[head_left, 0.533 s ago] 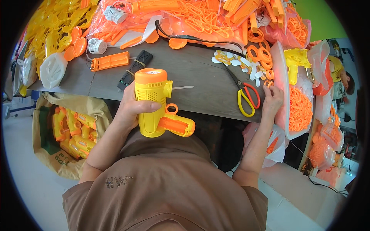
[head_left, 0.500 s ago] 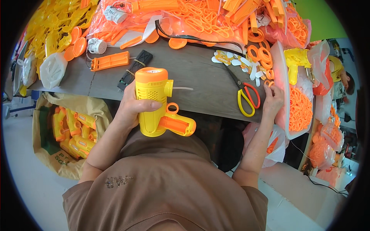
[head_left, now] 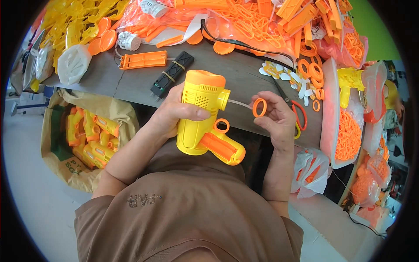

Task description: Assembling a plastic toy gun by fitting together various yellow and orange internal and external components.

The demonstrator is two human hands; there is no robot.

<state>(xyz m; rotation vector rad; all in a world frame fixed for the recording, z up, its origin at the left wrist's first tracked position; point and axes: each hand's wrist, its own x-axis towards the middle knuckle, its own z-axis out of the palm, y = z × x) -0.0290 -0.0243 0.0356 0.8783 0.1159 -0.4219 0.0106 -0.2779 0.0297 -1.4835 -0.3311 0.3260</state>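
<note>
My left hand [head_left: 174,111] is wrapped round the barrel of a yellow toy gun [head_left: 192,135] with an orange end cap. Its handle points to the lower right, with an open orange compartment [head_left: 221,147] and an orange ring trigger above. From a round yellow port on the gun's right side a thin clear tube [head_left: 239,103] sticks out. Between the fingertips of my right hand [head_left: 279,120] is an orange ring [head_left: 255,108], held upright close to the tube's free end. Whether the tube touches the ring, I cannot tell.
Scissors [head_left: 300,117] with red and yellow handles lie right of my right hand, near loose orange rings [head_left: 315,75]. A black battery holder [head_left: 172,74] and orange tray [head_left: 144,60] lie behind. A paper bag [head_left: 122,105] of toy guns stands left, a white bin [head_left: 330,113] right.
My right hand has come left from the loose rings near the bin, now with an orange ring in its fingers. The toy gun sits farther right in view, its top tipped away from me.
</note>
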